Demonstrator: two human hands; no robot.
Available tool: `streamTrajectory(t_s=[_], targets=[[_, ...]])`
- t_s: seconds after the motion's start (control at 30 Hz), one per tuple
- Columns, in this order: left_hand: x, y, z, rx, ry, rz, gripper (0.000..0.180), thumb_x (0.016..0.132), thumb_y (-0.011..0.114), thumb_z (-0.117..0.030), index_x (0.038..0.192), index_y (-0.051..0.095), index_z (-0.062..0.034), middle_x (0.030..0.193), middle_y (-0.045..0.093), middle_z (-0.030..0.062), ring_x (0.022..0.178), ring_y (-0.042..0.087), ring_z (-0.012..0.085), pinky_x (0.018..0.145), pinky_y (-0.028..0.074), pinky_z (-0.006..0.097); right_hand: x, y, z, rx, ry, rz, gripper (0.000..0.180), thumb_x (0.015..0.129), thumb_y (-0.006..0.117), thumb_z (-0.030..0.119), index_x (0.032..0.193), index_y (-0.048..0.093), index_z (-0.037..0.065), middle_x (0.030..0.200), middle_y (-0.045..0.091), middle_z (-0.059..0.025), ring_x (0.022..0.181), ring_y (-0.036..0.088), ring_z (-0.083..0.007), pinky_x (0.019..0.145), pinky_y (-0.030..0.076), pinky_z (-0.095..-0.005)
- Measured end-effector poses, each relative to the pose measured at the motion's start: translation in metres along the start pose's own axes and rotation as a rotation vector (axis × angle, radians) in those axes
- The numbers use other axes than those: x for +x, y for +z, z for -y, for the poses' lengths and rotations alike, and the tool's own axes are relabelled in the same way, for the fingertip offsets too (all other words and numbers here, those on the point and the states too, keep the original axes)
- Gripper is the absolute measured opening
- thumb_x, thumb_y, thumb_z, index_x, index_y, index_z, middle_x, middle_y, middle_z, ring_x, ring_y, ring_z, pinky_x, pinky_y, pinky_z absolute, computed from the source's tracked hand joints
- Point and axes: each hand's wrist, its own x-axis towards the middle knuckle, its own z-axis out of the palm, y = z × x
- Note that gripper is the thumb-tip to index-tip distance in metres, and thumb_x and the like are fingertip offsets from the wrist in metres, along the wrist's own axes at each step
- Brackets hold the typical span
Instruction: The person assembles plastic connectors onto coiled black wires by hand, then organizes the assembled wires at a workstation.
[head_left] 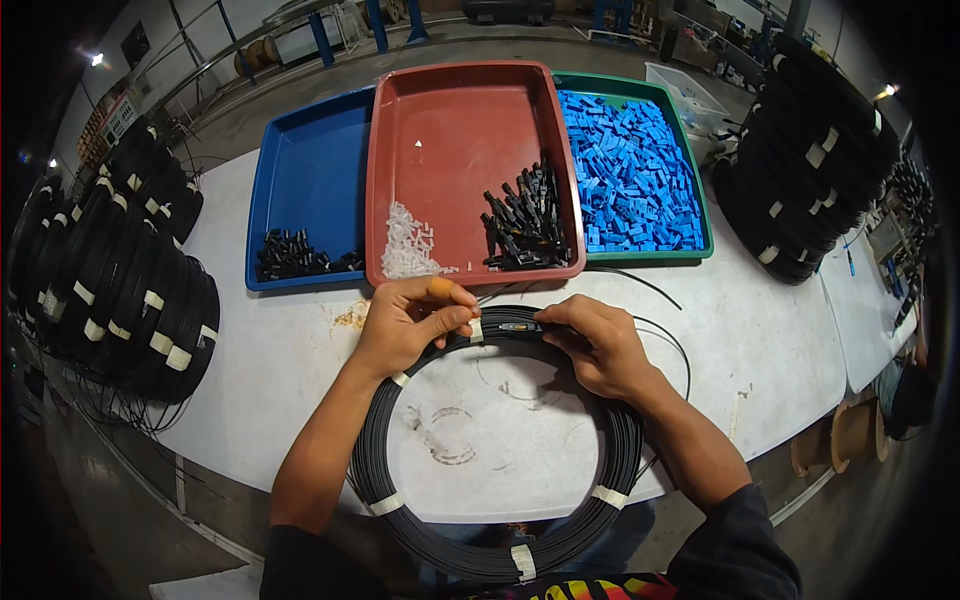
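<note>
A large coil of black cable (372, 450), bound with pale tape bands, lies at the near edge of the white table and reaches over it toward me. At its far side, a small black connector (518, 326) with a yellowish spot sits between my hands. My right hand (605, 350) pinches the connector's right end, fingers closed. Left of it, my left hand (408, 325) has thumb and forefinger pressed together beside a tape band; whatever is between them is too small to make out. A loose cable end (650, 285) curves away to the right.
Behind the coil stand a blue tray (310, 180) with small black parts, a red tray (460, 120) with clear pieces and black connectors, and a green-rimmed tray (702, 195) full of blue clips (635, 170). Cable coils are stacked at left (130, 300) and right (810, 170).
</note>
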Motion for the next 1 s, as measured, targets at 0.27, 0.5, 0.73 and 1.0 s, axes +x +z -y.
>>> streamTrajectory(t_s=[0.27,0.5,0.73,1.0], targets=[[-0.005,0.004,-0.003,0.128,0.084,0.084,0.013,0.082,0.081,0.005,0.094,0.076,0.004,0.092,0.077,0.0149,0.084,0.074,0.0172,0.072,0.06,0.027,-0.001,0.002,-0.001,-0.045,-0.124,0.01,0.024,0.085,0.072,0.001,0.108,0.067,0.002,0.083,0.066,-0.0134,0.071,0.067,-0.0329,0.063,0.052,-0.0413],[-0.005,0.009,-0.014,0.256,0.077,0.099,0.013,0.078,0.082,0.006,0.09,0.078,0.0039,0.09,0.078,0.0152,0.081,0.075,0.0163,0.077,0.06,0.028,0.0,0.001,0.0,-0.031,-0.141,0.008,0.024,0.085,0.072,0.001,0.108,0.067,0.001,0.083,0.067,-0.0139,0.072,0.068,-0.0328,0.063,0.053,-0.0413],[-0.006,0.008,-0.012,0.264,0.095,0.076,0.014,0.077,0.084,0.004,0.09,0.079,0.0037,0.089,0.078,0.0146,0.079,0.075,0.0156,0.075,0.06,0.027,0.0,0.001,0.0,-0.029,-0.133,0.006,0.024,0.084,0.072,0.0,0.108,0.067,0.0,0.083,0.067,-0.0143,0.072,0.068,-0.0329,0.063,0.054,-0.0413],[-0.005,0.009,-0.013,0.296,0.147,0.088,0.012,0.077,0.085,0.003,0.088,0.079,0.0019,0.087,0.078,0.0138,0.079,0.075,0.0158,0.074,0.06,0.027,-0.001,0.002,-0.003,-0.038,-0.142,0.016,0.026,0.082,0.072,0.0,0.108,0.067,0.0,0.085,0.069,-0.015,0.074,0.069,-0.0332,0.064,0.055,-0.0411]])
